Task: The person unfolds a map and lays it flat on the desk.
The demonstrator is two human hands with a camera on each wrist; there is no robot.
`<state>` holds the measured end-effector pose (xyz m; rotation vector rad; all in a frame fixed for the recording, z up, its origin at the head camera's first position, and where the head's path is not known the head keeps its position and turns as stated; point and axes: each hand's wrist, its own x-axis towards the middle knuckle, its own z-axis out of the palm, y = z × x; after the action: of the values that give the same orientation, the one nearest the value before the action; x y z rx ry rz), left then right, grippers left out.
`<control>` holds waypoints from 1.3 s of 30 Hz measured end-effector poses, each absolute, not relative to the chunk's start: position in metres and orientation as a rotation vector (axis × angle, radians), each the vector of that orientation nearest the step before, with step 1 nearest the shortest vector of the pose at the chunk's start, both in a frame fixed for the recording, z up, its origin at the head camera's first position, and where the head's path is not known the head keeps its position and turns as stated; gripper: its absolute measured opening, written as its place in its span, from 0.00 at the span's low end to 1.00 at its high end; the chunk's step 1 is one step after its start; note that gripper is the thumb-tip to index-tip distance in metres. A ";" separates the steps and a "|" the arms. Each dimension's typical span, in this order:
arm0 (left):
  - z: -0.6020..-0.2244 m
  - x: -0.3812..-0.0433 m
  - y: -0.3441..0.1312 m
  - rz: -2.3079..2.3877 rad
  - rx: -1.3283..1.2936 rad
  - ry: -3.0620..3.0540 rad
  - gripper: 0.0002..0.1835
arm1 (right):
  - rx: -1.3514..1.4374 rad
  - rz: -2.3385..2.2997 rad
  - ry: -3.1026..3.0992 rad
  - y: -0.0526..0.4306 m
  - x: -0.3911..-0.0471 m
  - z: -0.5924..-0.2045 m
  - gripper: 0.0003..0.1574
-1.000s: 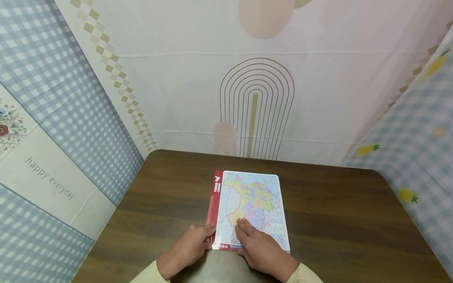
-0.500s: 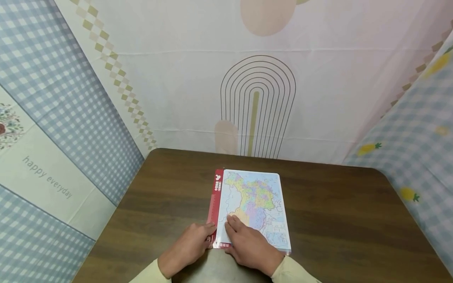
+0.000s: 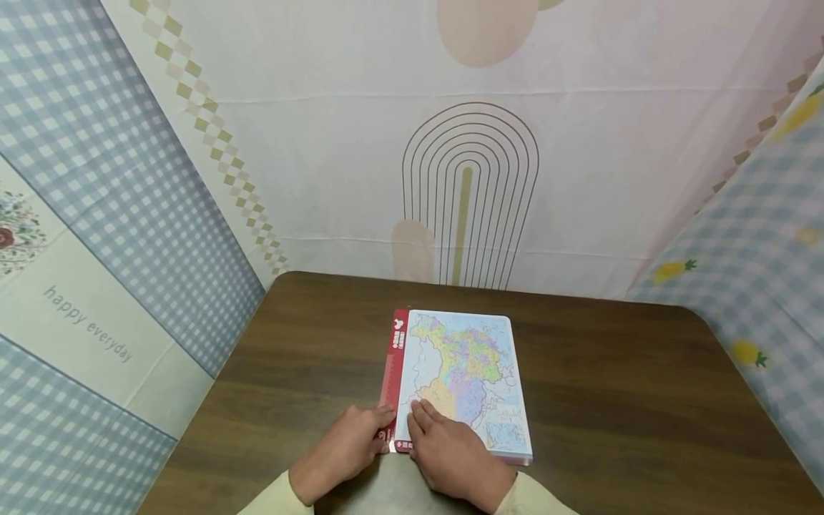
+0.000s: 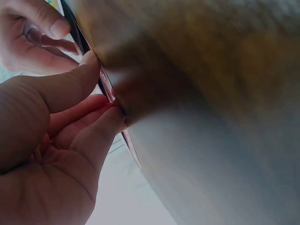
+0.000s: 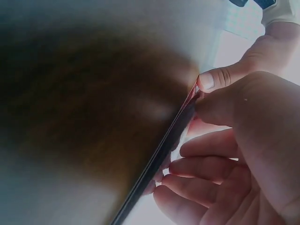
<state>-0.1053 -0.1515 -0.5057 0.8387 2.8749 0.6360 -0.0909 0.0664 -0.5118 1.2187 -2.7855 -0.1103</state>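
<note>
Head: map (image 3: 460,361) face-up | wrists: thin edge (image 5: 161,154) (hands (image 3: 341,447) touching)

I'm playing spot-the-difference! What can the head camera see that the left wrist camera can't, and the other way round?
Only the head view looks down on the map and shows the "happy everyday" words and the cream sleeves.
Only the left wrist view shows the palm side of the left hand.
Both show that hand, the right hand, the brown table and the map's edge.
</note>
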 end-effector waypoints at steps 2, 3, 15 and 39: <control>-0.506 -0.106 -0.151 0.631 0.830 2.864 0.22 | 1.218 -0.116 -2.784 0.068 -0.090 -0.511 0.30; -0.506 -0.106 -0.150 0.624 0.830 2.861 0.22 | 1.215 -0.115 -2.785 0.069 -0.089 -0.510 0.30; -0.505 -0.107 -0.150 0.618 0.862 2.860 0.23 | 1.164 -0.140 -2.767 0.090 -0.082 -0.494 0.28; -0.507 -0.105 -0.154 0.600 0.909 2.885 0.25 | 1.062 0.114 -2.729 0.156 -0.081 -0.487 0.39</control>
<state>-0.1046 -0.1540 -0.5070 0.9091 2.8847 0.6001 -0.0805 0.1558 -0.4873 1.0619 -2.7287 0.1139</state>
